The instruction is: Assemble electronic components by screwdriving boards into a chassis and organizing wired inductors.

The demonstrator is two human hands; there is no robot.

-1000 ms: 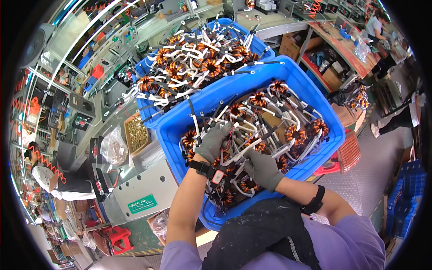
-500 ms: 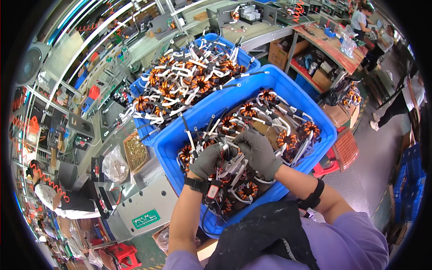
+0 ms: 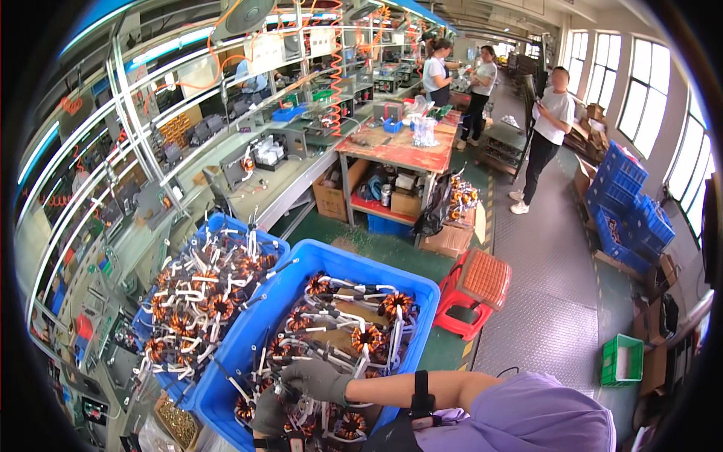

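Note:
Both my hands wear dark grey gloves and meet over the near left part of a large blue bin (image 3: 431, 301). My left hand (image 3: 269, 414) is low, closed on a coil's wire leads, partly hidden by the right. My right hand (image 3: 316, 380) curls in from the right, its fingers closed at the same leads; the exact grip is hidden. Copper-wound ring coils with white and black leads lie about, such as one coil (image 3: 367, 339) farther back and another coil (image 3: 350, 426) just below my right hand. Brown cardboard (image 3: 343, 310) lies under them.
Left of the bin, a second blue bin (image 3: 188, 392) is heaped with similar coils. A box of small brass-coloured parts (image 3: 177, 422) stands near it. A red stool (image 3: 471, 290) is to the right. Beyond are a red-topped workbench (image 3: 392, 143), a standing person (image 3: 553, 117) and stacked blue crates (image 3: 621, 196).
The view has swung up and right, so the bins and hands now appear lower left, and the aisle and windows show. My hands stay together over the same bin.

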